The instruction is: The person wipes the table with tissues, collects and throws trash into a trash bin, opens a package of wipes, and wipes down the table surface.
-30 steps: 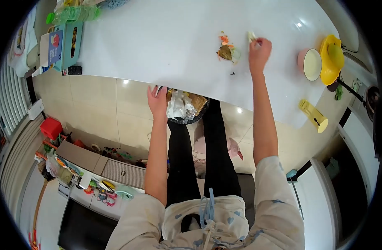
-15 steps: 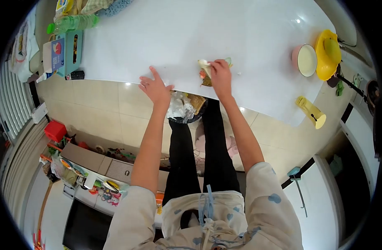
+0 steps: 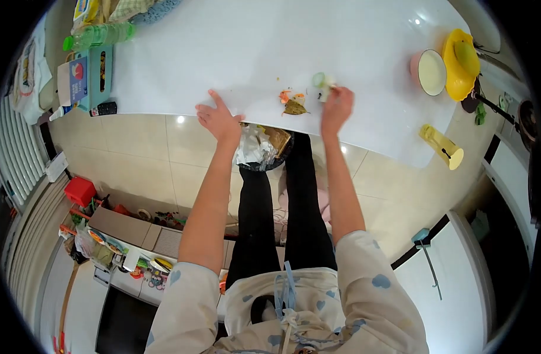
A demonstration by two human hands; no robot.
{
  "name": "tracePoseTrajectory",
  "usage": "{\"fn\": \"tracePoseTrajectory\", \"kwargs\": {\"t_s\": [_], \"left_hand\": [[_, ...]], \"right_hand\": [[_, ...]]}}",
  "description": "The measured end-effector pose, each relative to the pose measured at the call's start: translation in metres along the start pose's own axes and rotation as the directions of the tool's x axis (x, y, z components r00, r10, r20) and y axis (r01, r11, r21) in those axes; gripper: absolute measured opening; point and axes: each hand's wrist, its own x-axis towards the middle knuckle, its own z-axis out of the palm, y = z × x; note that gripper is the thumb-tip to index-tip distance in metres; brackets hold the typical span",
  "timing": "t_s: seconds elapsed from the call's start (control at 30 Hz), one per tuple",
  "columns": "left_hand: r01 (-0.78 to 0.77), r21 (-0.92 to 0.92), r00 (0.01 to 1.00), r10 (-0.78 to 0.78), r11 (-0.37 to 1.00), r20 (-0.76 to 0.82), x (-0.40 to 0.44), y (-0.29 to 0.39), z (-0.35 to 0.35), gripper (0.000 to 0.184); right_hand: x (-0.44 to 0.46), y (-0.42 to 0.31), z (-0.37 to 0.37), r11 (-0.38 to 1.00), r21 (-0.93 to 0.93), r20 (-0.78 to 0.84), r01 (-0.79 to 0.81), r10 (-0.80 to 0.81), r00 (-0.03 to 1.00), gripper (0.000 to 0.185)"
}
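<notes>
Printed matter was confined chiefly to the left end of the white, smooth tabletop [image 3: 182, 53]: a blue-and-white cardboard packet [image 3: 77, 76], bearing a red-and-white picture, was set against a teal rectangular box [image 3: 93, 82], its lettering too small to be read; the markings on a yellow plastic packet [image 3: 84, 13] farther back were likewise illegible. A black remote control [image 3: 103, 109] was placed at the front edge. A pale crumpled wad [image 3: 324, 93], partly hidden, was pinched between the fingertips of the right hand [image 3: 337, 109], just beside a translucent pale-green scrap [image 3: 319, 79]. Small orange shreds [image 3: 285, 95] and a brown, leaf-shaped scrap [image 3: 294, 108] were seen between the hands, near the front edge. The left hand [image 3: 219, 123] was held at that edge, its fingers spread apart, beside a black-lined round bin [image 3: 289, 150] filled with white crumpled paper [image 3: 255, 147]. Broad stretches of tabletop were left for movement behind the scraps and toward the right, where a pink round bowl [image 3: 431, 72] and a yellow scalloped dish [image 3: 456, 82] were placed well apart from the right hand.
</notes>
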Motion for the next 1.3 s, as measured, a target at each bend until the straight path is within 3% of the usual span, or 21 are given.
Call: {"fn": "tracePoseTrajectory", "kwargs": {"t_s": [0.03,0.13,0.23,0.3,0.37,0.47,0.53,0.67,0.7,0.8,0.87,0.9,0.97,1.0,1.03,1.13,1.2,1.23,1.3], "left_hand": [[0.027,0.016,0.999,-0.028,1.0,0.036,0.002,0.002,-0.003,0.103],[0.062,0.031,0.994,-0.064,0.998,0.087,0.004,0.006,-0.007,0.103],[0.087,0.028,0.99,-0.09,0.996,0.107,0.003,0.006,-0.009,0.103],[0.106,0.023,0.988,-0.108,0.994,0.11,0.004,0.008,-0.01,0.103],[0.131,-0.004,0.985,-0.13,0.991,0.117,0.003,0.008,-0.01,0.103],[0.119,-0.096,0.989,-0.109,0.988,0.097,0.003,0.005,-0.007,0.105],[0.135,-0.097,0.986,-0.124,0.986,0.111,0.003,0.007,-0.009,0.105],[0.165,-0.014,0.978,-0.161,0.986,0.135,0.005,0.011,-0.007,0.104],[0.163,-0.021,0.978,-0.159,0.986,0.133,0.006,0.011,-0.006,0.104],[0.151,-0.003,0.981,-0.149,0.989,0.122,0.004,0.008,-0.005,0.105],[0.162,-0.001,0.979,-0.161,0.987,0.122,0.003,0.01,-0.006,0.108],[0.166,-0.002,0.979,-0.165,0.986,0.121,0.005,0.011,-0.006,0.108],[0.179,0.034,0.978,-0.182,0.983,0.104,0.004,0.01,-0.003,0.109],[0.184,0.036,0.976,-0.187,0.982,0.109,0.002,0.01,-0.002,0.109],[0.184,0.027,0.976,-0.186,0.983,0.111,0.002,0.011,-0.003,0.109],[0.188,0.018,0.977,-0.189,0.982,0.103,0.001,0.011,-0.003,0.108],[0.181,0.014,0.979,-0.181,0.983,0.091,0.004,0.011,-0.007,0.108],[0.188,0.016,0.975,-0.189,0.982,0.115,0.004,0.012,-0.008,0.108],[0.192,0.013,0.971,-0.192,0.981,0.143,0.002,0.014,-0.01,0.107]], "right_hand": [[-0.008,-0.011,0.01,0.998,0.023,0.015,0.065,-0.065,0.998,0.009],[-0.022,-0.046,0.03,0.974,0.201,0.058,-0.103,0.093,0.994,0.01],[-0.013,-0.056,0.025,0.947,0.277,0.024,-0.163,0.162,0.986,0.007],[0.013,-0.05,0.011,0.944,0.299,-0.073,-0.14,0.169,0.983,0.005],[0.046,-0.034,0.003,0.983,0.173,-0.157,-0.058,0.085,0.984,0.007],[0.078,-0.018,0.017,0.977,0.171,-0.142,-0.13,0.155,0.978,0.005],[0.082,-0.015,0.028,0.999,0.013,-0.102,0.041,-0.04,0.994,0.004],[0.033,-0.036,0.037,0.927,0.168,0.178,0.335,-0.362,0.915,0.005],[0.021,-0.037,0.034,0.895,0.291,0.273,0.339,-0.417,0.867,0.007],[0.032,-0.023,0.026,0.913,0.248,0.368,0.322,-0.397,0.841,0.009],[0.063,-0.014,0.022,0.933,0.119,0.202,0.339,-0.357,0.912,0.004],[0.081,-0.017,0.021,0.972,0.016,0.156,0.235,-0.235,0.959,0.004],[0.107,-0.028,0.033,0.993,0.041,0.074,0.109,-0.112,0.991,0.004],[0.117,-0.035,0.044,0.983,0.022,0.058,0.183,-0.184,0.981,0.003],[0.127,-0.044,0.058,0.967,0.004,0.041,0.256,-0.256,0.966,0.003],[0.114,-0.079,0.084,0.86,0.101,0.366,0.5,-0.499,0.785,0.01],[0.085,-0.08,0.074,0.766,0.28,0.435,0.579,-0.639,0.634,0.014],[0.078,-0.071,0.069,0.751,0.284,0.487,0.596,-0.648,0.585,0.015],[0.088,-0.05,0.06,0.717,0.273,0.454,0.642,-0.684,0.571,0.016]]}}
